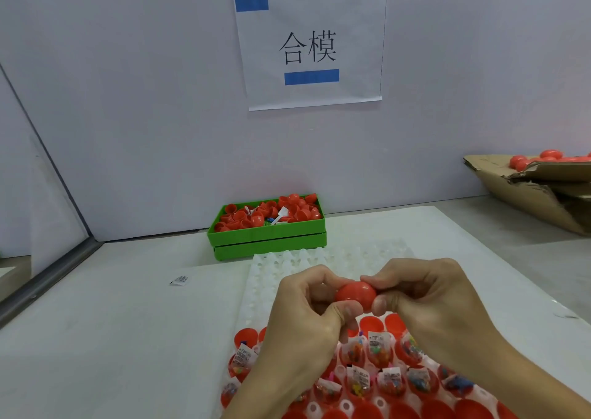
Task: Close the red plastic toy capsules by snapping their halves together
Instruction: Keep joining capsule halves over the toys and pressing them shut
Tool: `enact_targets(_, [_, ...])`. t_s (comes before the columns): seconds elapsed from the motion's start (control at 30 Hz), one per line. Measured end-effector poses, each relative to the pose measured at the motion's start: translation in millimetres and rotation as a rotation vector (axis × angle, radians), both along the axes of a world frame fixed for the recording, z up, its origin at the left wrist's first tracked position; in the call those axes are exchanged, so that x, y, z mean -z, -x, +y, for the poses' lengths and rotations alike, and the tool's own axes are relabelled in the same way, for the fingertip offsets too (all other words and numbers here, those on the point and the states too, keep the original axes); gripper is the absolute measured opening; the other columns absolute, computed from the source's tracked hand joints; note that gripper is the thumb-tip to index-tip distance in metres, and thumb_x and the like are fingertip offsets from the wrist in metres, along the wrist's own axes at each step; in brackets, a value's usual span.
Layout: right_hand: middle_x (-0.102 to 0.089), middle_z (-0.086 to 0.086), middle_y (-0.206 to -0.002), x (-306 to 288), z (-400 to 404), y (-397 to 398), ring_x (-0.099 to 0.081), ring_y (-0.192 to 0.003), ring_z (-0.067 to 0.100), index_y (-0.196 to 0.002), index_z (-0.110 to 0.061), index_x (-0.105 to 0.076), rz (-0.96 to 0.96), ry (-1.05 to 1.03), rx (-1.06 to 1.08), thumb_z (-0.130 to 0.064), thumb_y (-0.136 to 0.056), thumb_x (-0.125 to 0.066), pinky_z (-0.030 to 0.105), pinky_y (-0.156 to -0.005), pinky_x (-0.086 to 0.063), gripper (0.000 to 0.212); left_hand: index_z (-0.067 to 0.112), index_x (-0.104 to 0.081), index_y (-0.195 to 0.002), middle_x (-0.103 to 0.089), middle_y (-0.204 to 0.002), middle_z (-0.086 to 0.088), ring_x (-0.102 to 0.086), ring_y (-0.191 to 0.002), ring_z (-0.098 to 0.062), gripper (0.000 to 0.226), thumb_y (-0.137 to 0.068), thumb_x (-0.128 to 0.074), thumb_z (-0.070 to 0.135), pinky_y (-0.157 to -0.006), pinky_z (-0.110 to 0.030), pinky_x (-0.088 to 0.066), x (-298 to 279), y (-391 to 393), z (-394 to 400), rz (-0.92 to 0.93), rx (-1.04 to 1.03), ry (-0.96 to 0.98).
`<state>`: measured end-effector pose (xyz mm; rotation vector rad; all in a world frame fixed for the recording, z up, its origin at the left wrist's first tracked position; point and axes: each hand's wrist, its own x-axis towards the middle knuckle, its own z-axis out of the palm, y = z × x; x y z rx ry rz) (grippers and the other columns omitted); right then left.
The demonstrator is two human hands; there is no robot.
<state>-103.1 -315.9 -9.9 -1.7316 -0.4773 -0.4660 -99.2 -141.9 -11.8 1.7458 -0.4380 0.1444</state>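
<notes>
The white moulded tray (268,278) serves as the landmark. Left of it a small printed packet (179,280) lies on the surface (112,322). Behind the tray stands a green bin (267,236) heaped with loose red halves (294,207). Above the tray's middle, the left hand (307,319) and right hand (425,303) both curl round one red capsule (355,295), fingers and thumbs pinching it from either side. Its long axis appears to run left to right, one end toward each palm, though the seam is hidden. In the tray's near rows sit open halves with toy packets (377,351) inside, still uncapped. Far right of the tray, a cardboard box (543,191) holds closed capsules (550,154). I judge the work partly done: some capsules closed, one in hand, many open halves left.
</notes>
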Motion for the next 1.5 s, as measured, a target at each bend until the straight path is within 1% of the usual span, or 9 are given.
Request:
enact_targets(0.2, [-0.075, 0.005, -0.075, -7.2, -1.8, -0.1, -0.074, -0.072, 0.019, -0.077, -0.017, -0.077, 0.038, -0.037, -0.049, 0.018, -0.074, -0.072, 0.021, -0.068, -0.058, 0.035, 0.031, -0.067, -0.091, -0.071, -0.072, -0.005, -0.063, -0.059, -0.011, 0.021, -0.091, -0.068, 0.01, -0.059, -0.021, -0.052, -0.9, -1.2, -3.9, -0.041, 0.03, 0.017])
enact_targets(0.3, [-0.076, 0.003, -0.085, -10.9, 0.7, 2.9, -0.074, -0.082, 0.022, -0.089, -0.013, -0.073, 0.02, -0.056, -0.075, 0.01, -0.075, -0.076, 0.022, -0.074, -0.059, 0.028, 0.032, -0.066, -0.104, -0.071, -0.082, -0.002, -0.065, -0.069, -0.013, 0.02, -0.087, -0.071, 0.025, -0.066, -0.024, -0.054, -2.8, -1.5, -3.3, -0.018, 0.059, 0.097])
enact_targets(0.4, [-0.075, 0.001, -0.088, -9.6, 4.5, 4.4, -0.074, -0.084, 0.021, -0.092, -0.015, -0.071, -0.007, -0.086, -0.056, -0.002, -0.071, -0.081, 0.024, -0.077, -0.059, 0.027, 0.018, -0.065, -0.112, -0.072, -0.087, -0.007, -0.064, -0.07, -0.016, 0.038, -0.078, -0.075, 0.03, -0.065, -0.026, -0.053, -0.1, -3.1, -3.8, 0.098, 0.044, 0.253])
enact_targets(0.53, [-0.074, -0.006, -0.086, -6.1, 6.6, 4.0, -0.073, -0.081, 0.018, -0.093, -0.019, -0.07, -0.06, -0.066, 0.004, -0.02, -0.066, -0.081, 0.021, -0.076, -0.058, 0.029, 0.013, -0.069, -0.109, -0.075, -0.093, -0.008, -0.071, -0.081, -0.021, 0.037, -0.073, -0.073, 0.023, -0.067, -0.03, -0.056, 2.2, -4.4, -9.1, 0.203, 0.063, 0.411])
enact_targets(0.77, [-0.068, -0.016, -0.088, -3.9, 6.7, 2.4, -0.067, -0.086, 0.008, -0.091, -0.019, -0.071, -0.338, 0.244, 0.151, -0.021, -0.075, -0.074, 0.019, -0.072, -0.057, 0.016, 0.012, -0.074, -0.109, -0.073, -0.101, -0.019, -0.072, -0.083, -0.024, 0.032, -0.078, -0.067, 0.018, -0.068, -0.028, -0.058, -3.3, -1.5, -9.9, 0.306, 0.157, 0.577])
enact_targets(0.93, [-0.066, -0.021, -0.089, -4.3, 7.0, 3.6, -0.065, -0.085, -0.001, -0.093, -0.028, -0.062, -0.378, 0.226, 0.218, -0.022, -0.068, -0.077, 0.006, -0.071, -0.052, 0.029, 0.002, -0.068, -0.107, -0.071, -0.092, -0.026, -0.069, -0.073, -0.025, 0.033, -0.076, -0.066, 0.012, -0.06, -0.026, -0.056, -2.5, -3.1, -8.8, 0.34, 0.124, 0.682])
enact_targets(1.3, [-0.06, -0.028, -0.091, -1.9, 7.5, 2.0, -0.061, -0.087, -0.007, -0.099, -0.029, -0.061, -0.445, 0.315, 0.229, -0.024, -0.072, -0.076, -0.001, -0.073, -0.046, 0.031, 0.012, -0.075, -0.101, -0.071, -0.096, -0.025, -0.07, -0.077, -0.026, 0.026, -0.077, -0.069, 0.017, -0.063, -0.027, -0.056, -2.0, -4.4, -8.6, 0.308, 0.131, 0.664])
enact_targets(1.4, [-0.064, -0.027, -0.095, -2.0, 6.7, 3.0, -0.065, -0.088, -0.002, -0.104, -0.033, -0.061, -0.393, 0.278, 0.192, -0.036, -0.077, -0.072, 0.01, -0.07, -0.054, 0.029, 0.014, -0.075, -0.101, -0.072, -0.095, -0.022, -0.07, -0.077, -0.025, 0.025, -0.077, -0.069, 0.018, -0.062, -0.027, -0.056, -1.1, -5.6, -8.3, 0.296, 0.119, 0.64])
enact_targets(1.5, [-0.067, -0.021, -0.098, 0.4, 4.9, 3.6, -0.067, -0.093, 0.007, -0.114, -0.035, -0.059, -0.278, 0.221, 0.142, -0.031, -0.079, -0.074, 0.018, -0.07, -0.057, 0.039, 0.018, -0.074, -0.102, -0.074, -0.089, -0.014, -0.069, -0.075, -0.02, 0.028, -0.075, -0.071, 0.024, -0.061, -0.026, -0.054, 0.8, -6.0, -7.9, 0.257, 0.078, 0.543])
